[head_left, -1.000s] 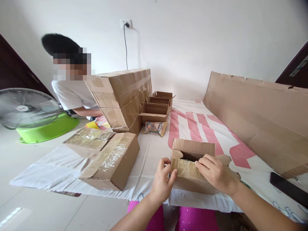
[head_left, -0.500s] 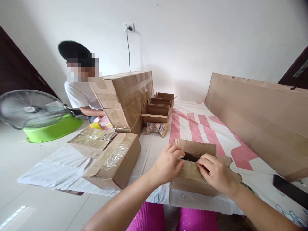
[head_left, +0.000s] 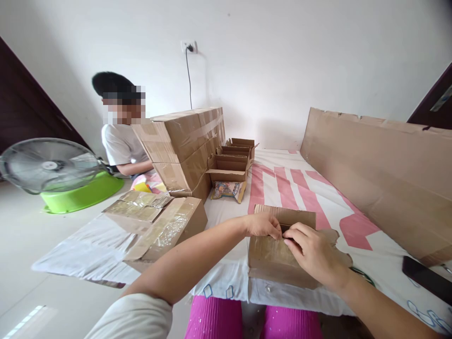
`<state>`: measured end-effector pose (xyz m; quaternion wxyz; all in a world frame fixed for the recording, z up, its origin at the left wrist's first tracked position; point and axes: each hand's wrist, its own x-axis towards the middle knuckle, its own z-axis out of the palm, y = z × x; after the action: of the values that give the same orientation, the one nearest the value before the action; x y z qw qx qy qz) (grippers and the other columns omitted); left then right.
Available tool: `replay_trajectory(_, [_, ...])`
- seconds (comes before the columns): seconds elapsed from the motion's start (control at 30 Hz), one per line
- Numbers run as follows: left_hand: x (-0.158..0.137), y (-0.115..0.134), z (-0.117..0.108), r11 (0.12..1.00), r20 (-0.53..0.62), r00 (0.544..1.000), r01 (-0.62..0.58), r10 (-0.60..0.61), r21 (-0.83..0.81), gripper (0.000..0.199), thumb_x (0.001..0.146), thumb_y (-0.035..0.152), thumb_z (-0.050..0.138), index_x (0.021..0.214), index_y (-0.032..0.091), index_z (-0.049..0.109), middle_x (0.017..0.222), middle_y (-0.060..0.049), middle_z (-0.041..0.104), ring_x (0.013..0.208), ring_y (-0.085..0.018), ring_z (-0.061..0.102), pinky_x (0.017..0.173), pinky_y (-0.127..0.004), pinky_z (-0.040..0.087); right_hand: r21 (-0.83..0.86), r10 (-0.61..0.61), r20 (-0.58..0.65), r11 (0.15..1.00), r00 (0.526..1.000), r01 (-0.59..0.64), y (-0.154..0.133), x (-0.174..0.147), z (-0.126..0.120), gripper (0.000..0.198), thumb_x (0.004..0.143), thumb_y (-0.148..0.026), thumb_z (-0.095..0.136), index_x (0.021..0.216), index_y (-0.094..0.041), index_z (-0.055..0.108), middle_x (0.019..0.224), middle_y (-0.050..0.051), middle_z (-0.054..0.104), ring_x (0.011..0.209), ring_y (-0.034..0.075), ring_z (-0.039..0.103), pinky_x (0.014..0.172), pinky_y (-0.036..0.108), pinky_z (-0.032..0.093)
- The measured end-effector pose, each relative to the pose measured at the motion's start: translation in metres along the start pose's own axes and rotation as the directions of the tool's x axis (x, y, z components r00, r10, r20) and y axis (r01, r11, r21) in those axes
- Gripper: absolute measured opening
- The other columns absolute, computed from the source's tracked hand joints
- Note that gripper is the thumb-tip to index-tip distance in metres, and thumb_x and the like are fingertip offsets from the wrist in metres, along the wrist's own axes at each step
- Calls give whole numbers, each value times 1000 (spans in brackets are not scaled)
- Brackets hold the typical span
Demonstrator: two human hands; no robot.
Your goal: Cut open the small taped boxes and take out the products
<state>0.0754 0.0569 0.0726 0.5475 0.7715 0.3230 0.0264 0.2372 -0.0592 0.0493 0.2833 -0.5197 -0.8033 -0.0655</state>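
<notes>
A small brown cardboard box (head_left: 268,268) lies at the near edge of the cloth-covered table, its far flap (head_left: 284,217) standing up. Shiny tape (head_left: 264,249) covers its near flap. My left hand (head_left: 264,225) reaches across from the left, with its fingers closed at the near flap's upper edge. Close beside it, my right hand (head_left: 314,249) pinches the same edge with thumb and fingers. Whether loose tape is between the fingertips is hidden.
Taped boxes (head_left: 169,226) lie left, before a tall box stack (head_left: 190,146). Open boxes (head_left: 229,165) and a snack packet (head_left: 228,190) sit behind. A cardboard panel (head_left: 374,174) and phone (head_left: 427,280) are right. A person (head_left: 123,146) sits near a fan (head_left: 49,165).
My left hand has slid right along the flap edge and now nearly meets my right hand, which has moved slightly. The left forearm reaches farther across.
</notes>
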Motion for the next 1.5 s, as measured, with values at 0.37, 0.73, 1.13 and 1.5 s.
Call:
replay_trajectory(0.37, [2,0,2,990,2,999,40,-40,-135,4,54,15,66,54,16,62,49,9,49,52,-6,40,53,-21,29,-94,-153,-51,984,987,148,-3,-1,6,22,93,-9,41,82,-19,57,80,4,58,73,16,56,67,30,48])
replay_trajectory(0.73, [3,-1,5,977,37,996,86,-81,-193,5,52,13,68,52,15,64,50,7,54,54,-8,45,54,-21,34,-136,-318,-127,944,940,301,8,-4,17,21,92,-6,40,79,-18,52,77,4,55,69,15,52,63,29,45])
replay_trajectory(1.13, [10,-7,1,961,69,991,125,-112,-245,7,52,13,71,53,16,65,50,6,58,53,-9,49,55,-22,40,-191,-261,-87,952,961,241,-3,-1,9,9,93,-13,51,90,-17,58,84,5,61,77,18,56,70,33,46])
replay_trajectory(1.5, [10,-9,4,967,32,996,89,-84,-240,11,53,12,70,49,15,61,46,8,51,51,-7,43,53,-21,35,-356,-432,9,841,902,407,5,4,17,20,92,-7,45,82,-17,59,76,4,56,73,19,45,67,34,34])
